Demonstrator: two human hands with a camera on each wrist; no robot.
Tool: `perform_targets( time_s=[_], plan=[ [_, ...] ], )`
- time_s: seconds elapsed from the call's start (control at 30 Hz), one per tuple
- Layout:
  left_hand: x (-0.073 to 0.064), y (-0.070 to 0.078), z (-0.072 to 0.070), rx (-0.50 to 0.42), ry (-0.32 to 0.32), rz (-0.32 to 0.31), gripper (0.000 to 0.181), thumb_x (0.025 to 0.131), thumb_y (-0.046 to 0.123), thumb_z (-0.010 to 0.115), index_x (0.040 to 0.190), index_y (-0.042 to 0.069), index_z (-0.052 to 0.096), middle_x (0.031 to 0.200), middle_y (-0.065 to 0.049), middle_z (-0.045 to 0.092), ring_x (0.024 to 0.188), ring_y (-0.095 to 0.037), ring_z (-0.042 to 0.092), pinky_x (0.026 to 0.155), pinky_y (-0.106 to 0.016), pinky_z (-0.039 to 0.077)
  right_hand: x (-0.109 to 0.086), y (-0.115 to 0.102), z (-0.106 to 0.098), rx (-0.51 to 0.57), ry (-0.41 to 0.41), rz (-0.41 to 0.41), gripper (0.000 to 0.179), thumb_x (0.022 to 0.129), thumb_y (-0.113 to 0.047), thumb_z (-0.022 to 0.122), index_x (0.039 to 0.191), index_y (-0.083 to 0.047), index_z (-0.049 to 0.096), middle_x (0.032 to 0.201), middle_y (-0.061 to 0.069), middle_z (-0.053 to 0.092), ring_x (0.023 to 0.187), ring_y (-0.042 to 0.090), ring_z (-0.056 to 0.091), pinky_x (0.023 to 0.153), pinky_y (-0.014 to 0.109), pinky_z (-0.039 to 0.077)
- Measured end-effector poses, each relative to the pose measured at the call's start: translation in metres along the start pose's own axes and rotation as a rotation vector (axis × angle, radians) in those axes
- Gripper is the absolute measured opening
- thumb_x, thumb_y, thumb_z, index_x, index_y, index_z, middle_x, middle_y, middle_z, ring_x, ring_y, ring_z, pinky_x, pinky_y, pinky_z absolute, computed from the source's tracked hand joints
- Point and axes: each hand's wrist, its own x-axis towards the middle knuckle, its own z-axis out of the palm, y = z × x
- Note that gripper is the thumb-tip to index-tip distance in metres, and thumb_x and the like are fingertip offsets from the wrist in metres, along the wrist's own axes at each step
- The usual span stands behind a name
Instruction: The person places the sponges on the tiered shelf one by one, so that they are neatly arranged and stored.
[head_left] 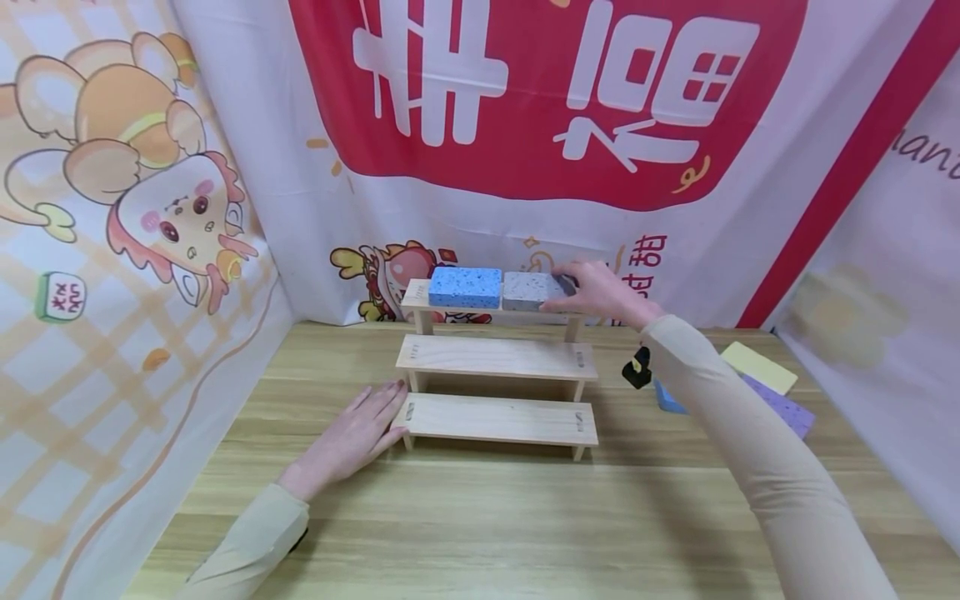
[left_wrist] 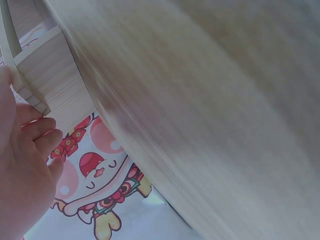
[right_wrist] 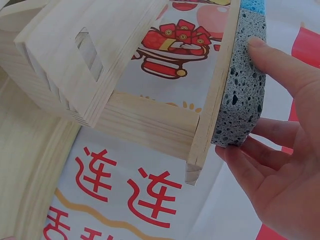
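A three-tier wooden stand (head_left: pixel 495 357) stands on the table. On its top tier a speckled blue sponge (head_left: pixel 465 287) lies at the left, with a speckled grey sponge (head_left: pixel 525 290) end to end beside it. My right hand (head_left: pixel 596 287) grips the grey sponge by its right end. In the right wrist view the thumb (right_wrist: pixel 280 62) presses one face of this sponge (right_wrist: pixel 242 80) while fingertips touch its end. My left hand (head_left: pixel 360 429) rests against the left end of the lowest tier, fingers mostly straight; its wrist view shows the fingers by the board's end.
Right of the stand, partly behind the right forearm, lie a pale yellow sponge (head_left: pixel 760 367), a purple sponge (head_left: pixel 783 407) and a blue piece (head_left: pixel 667 398). A small black object (head_left: pixel 637 368) shows beside the right wrist. Printed cloth (head_left: pixel 300 250) hangs behind and at both sides.
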Motion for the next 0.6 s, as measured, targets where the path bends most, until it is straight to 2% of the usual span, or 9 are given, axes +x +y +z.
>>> perform_targets(
  time_s=[0.1,0.33,0.6],
  plan=[
    [0.000,0.000,0.000,0.003,-0.004,-0.001,0.066,0.101,0.040,0.052,0.149,-0.003,0.038,0.156,-0.020,0.040,0.145,-0.034,0.041,0.122,-0.055,0.030,-0.001,0.000,-0.001,-0.006,0.000,-0.007,0.074,0.084,-0.044,0.077,0.141,-0.005,0.053,0.135,0.016,0.060,0.114,0.029,0.055,0.100,0.048,0.051],
    [0.000,0.001,0.002,0.006,-0.006,0.004,0.066,0.102,0.040,0.051,0.150,-0.003,0.038,0.157,-0.019,0.039,0.144,-0.035,0.041,0.122,-0.054,0.029,-0.008,0.003,-0.007,0.007,0.013,-0.019,0.078,0.083,-0.045,0.078,0.144,-0.006,0.049,0.145,0.017,0.054,0.132,0.034,0.050,0.109,0.056,0.046],
    [0.000,0.000,0.003,0.007,0.040,0.020,0.065,0.101,0.039,0.054,0.148,-0.005,0.041,0.154,-0.021,0.043,0.142,-0.036,0.044,0.119,-0.056,0.033,-0.016,0.007,-0.016,0.006,0.062,-0.033,0.076,0.083,-0.042,0.079,0.144,-0.010,0.049,0.146,0.013,0.053,0.132,0.033,0.051,0.110,0.056,0.046]
  ],
)
